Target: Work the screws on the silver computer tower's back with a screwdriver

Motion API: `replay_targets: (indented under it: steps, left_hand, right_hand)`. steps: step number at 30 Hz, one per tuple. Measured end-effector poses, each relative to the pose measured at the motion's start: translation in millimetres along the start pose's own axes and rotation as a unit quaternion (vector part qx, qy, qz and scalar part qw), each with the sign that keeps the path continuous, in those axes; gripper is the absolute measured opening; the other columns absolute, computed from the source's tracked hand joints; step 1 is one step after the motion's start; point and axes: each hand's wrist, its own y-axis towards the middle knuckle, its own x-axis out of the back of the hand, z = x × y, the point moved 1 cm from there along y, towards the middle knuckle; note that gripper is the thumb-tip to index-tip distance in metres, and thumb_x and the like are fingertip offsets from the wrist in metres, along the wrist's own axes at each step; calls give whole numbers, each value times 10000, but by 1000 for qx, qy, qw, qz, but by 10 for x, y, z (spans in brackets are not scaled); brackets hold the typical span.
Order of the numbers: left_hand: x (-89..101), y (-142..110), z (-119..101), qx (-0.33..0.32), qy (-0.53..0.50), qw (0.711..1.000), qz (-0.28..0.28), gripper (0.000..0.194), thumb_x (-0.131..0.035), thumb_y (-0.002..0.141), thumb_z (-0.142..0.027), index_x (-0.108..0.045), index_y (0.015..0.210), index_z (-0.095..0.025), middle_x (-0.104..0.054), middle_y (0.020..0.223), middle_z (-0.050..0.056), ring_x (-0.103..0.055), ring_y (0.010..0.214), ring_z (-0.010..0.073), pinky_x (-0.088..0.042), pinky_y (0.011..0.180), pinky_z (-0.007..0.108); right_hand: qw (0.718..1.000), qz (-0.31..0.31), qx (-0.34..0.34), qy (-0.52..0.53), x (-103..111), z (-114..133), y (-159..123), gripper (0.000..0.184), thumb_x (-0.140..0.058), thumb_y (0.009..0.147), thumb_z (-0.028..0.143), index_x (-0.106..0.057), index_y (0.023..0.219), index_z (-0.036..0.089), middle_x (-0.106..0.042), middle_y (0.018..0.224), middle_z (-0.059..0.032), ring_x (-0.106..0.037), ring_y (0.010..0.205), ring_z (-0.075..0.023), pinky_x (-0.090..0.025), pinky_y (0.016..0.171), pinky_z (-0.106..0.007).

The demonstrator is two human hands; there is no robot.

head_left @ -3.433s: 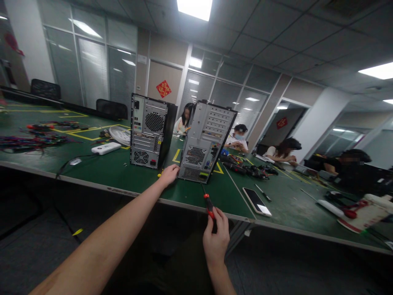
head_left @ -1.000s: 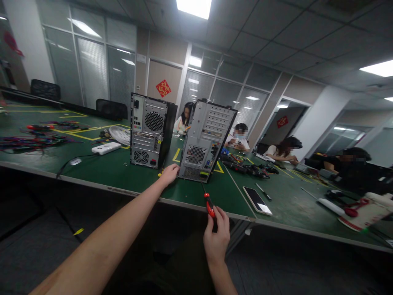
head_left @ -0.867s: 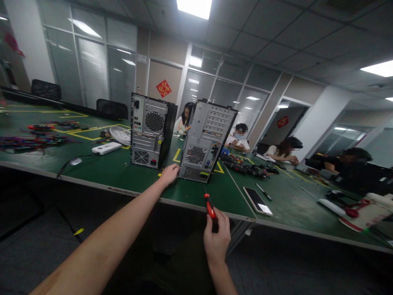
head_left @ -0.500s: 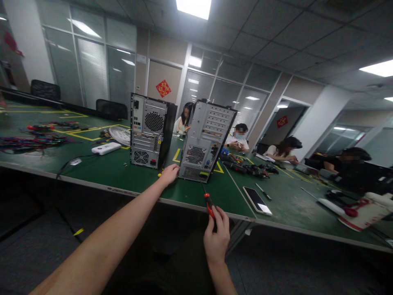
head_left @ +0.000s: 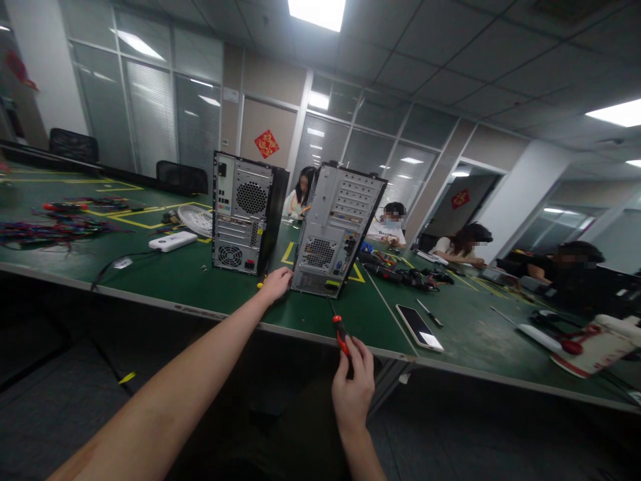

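Observation:
Two opened computer towers stand upright on the green table, their rear panels facing me. My left hand (head_left: 277, 284) is closed at the lower left corner of the right-hand computer tower (head_left: 328, 227), touching its edge; its fingertips are partly hidden. A small yellow piece (head_left: 260, 285) shows beside that hand. In my right hand (head_left: 354, 381) is a red and black screwdriver (head_left: 339, 327), gripped by the handle's end. Its thin shaft points up toward the bottom of the same tower. The left-hand computer tower (head_left: 245, 214) stands apart from both hands.
A white power strip (head_left: 173, 242), a white basket (head_left: 194, 220) and cable bundles (head_left: 55, 229) lie left. To the right are a phone (head_left: 418, 327), a pen-like tool (head_left: 429, 312), black cables (head_left: 400, 272) and a white-red bag (head_left: 598, 344). Several people sit across the table.
My hands, the screwdriver and both towers have barely moved. Across the table, a person in white has shifted their head and hands slightly.

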Motion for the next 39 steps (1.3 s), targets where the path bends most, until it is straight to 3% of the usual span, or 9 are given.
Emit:
replay_targets:
  steps: [3, 7, 15, 18, 22, 30, 33, 37, 39]
  left_hand:
    - [9, -13, -14, 4, -4, 1000, 2, 270, -475, 925, -320, -725, 907, -218, -758, 951, 56, -694, 903, 206, -515, 753, 278]
    - [19, -26, -24, 7, -4, 1000, 3, 272, -480, 930, -327, -728, 914, -218, -762, 961, 59, -698, 906, 210, -518, 762, 285]
    - [-4, 1, 11, 7, -1, 1000, 2, 272, -478, 935, -328, -724, 923, -209, -756, 939, 59, -695, 899, 205, -519, 757, 278]
    - [-13, 10, 19, 6, -3, 1000, 0, 266, -477, 934, -319, -717, 916, -207, -755, 922, 54, -696, 889, 200, -518, 761, 274]
    - [-12, 13, 23, 6, -5, 1000, 4, 265, -478, 936, -325, -716, 918, -210, -757, 926, 55, -696, 895, 202, -515, 752, 272]
    - [8, -19, -16, 5, -7, 1000, 3, 272, -480, 937, -324, -726, 930, -208, -761, 961, 58, -692, 899, 202, -513, 749, 274]
    - [12, -26, -24, 3, -5, 1000, 1, 277, -481, 937, -325, -732, 923, -210, -761, 944, 56, -692, 896, 203, -516, 766, 280]
    - [12, -14, -3, 4, -4, 1000, 4, 280, -478, 941, -331, -731, 930, -212, -760, 951, 60, -694, 905, 207, -516, 762, 281]
    - [9, -4, 12, 2, -6, 1000, 6, 281, -478, 943, -336, -730, 938, -212, -760, 967, 61, -694, 907, 206, -516, 752, 278]
  right_hand:
    - [1000, -3, -6, 11, -1, 14, 5, 282, -559, 1023, 323, -719, 1224, 205, -683, 1182, -126, -677, 1096, -250, -570, 932, -409]
    - [999, 11, -35, 36, -8, 30, 7, 247, -658, 980, 363, -714, 1127, 171, -711, 1000, -100, -682, 801, -199, -586, 729, -329]
    - [1000, 4, -5, -1, -3, -3, -1, 310, -518, 1041, 291, -706, 1271, 206, -667, 1231, -129, -660, 1150, -245, -548, 983, -414]
    - [1000, -5, -12, -2, -7, -11, -1, 286, -564, 1023, 326, -713, 1224, 187, -688, 1180, -130, -677, 1092, -247, -559, 946, -401]
    - [999, 3, -44, 30, -12, -13, -4, 272, -668, 972, 387, -712, 1123, 165, -718, 1013, -104, -690, 824, -208, -579, 761, -338]
    - [1000, 5, 5, 2, -1, -13, 1, 310, -506, 1041, 275, -703, 1270, 208, -656, 1244, -130, -652, 1159, -243, -542, 986, -416]
    - [1000, 4, 2, 3, -2, -7, 4, 274, -558, 1024, 285, -704, 1235, 189, -673, 1182, -126, -665, 1107, -242, -554, 955, -403]
    - [999, 13, -21, 22, -8, -1, 0, 258, -665, 978, 337, -705, 1162, 161, -696, 1010, -97, -676, 850, -204, -576, 770, -337]
    - [1000, 12, -18, 22, -9, -3, -3, 266, -650, 987, 333, -710, 1184, 165, -696, 1053, -108, -684, 906, -216, -576, 811, -351]
